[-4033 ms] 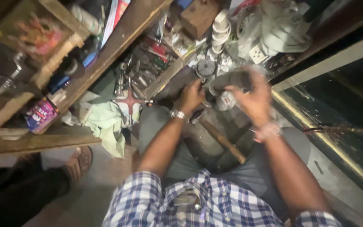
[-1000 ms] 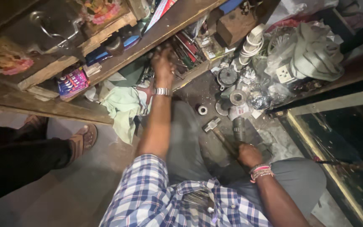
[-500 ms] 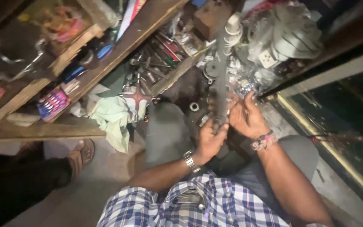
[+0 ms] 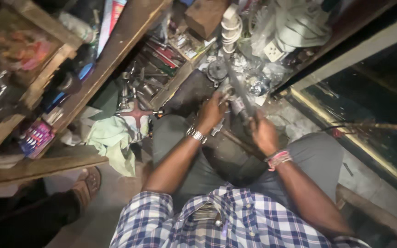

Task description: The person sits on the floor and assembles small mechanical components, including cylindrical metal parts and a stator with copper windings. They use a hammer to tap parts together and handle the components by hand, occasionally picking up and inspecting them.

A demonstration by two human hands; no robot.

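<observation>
Blur smears the middle of the view, so the small metal part point(image 4: 228, 92) under the left hand point(image 4: 211, 112) is hard to make out; the fingers curl down onto it, but I cannot tell whether they pinch it or only press it. The right hand point(image 4: 263, 134) is closed around the lower end of a long grey metal rod point(image 4: 236, 87), which runs from the fist toward 11 o'clock and fades into the clutter near a stack of white rings point(image 4: 229, 23). The rod's lower tip is hidden inside the fist. A dark wooden handle point(image 4: 237, 142) lies between the knees, its far end covered by the hands. At 9 o'clock from the hands, a red cross-shaped wrench point(image 4: 136, 115) rests on a pale green cloth point(image 4: 111, 138); the tools in the wooden tray point(image 4: 161, 50) above it are too tangled to name. A sandalled foot point(image 4: 87, 183) of another person is cut off at the lower left.

Half a second earlier both hands were clasped close together on the rod, which stood nearly upright; now the left hand has come off it onto the small part, the hands sit a little apart, and the rod leans.
</observation>
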